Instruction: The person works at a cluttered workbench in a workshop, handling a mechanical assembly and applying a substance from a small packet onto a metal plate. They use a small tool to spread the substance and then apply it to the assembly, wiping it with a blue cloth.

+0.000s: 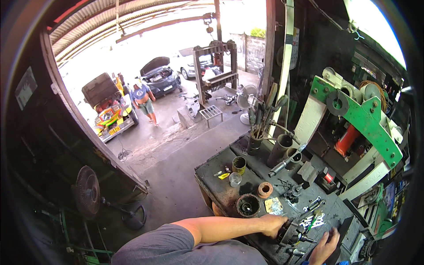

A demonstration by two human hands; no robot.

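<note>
My left hand reaches across the dark workbench and grips the near side of a dark, round metal machine part. Its fingertips are partly hidden by that part. To the right, my right hand is held over the bench with its fingers apart and nothing visible in them. Between and beyond the hands lie several shiny wrenches and a thin green tool. A short metal socket-like piece lies close to the part, on its near side.
On the bench stand a grimy round tin, a rusty ring-shaped part, a clear cup and a can of long tools. A green press frame rises at right. A pedestal fan stands left. A person is outside near cars.
</note>
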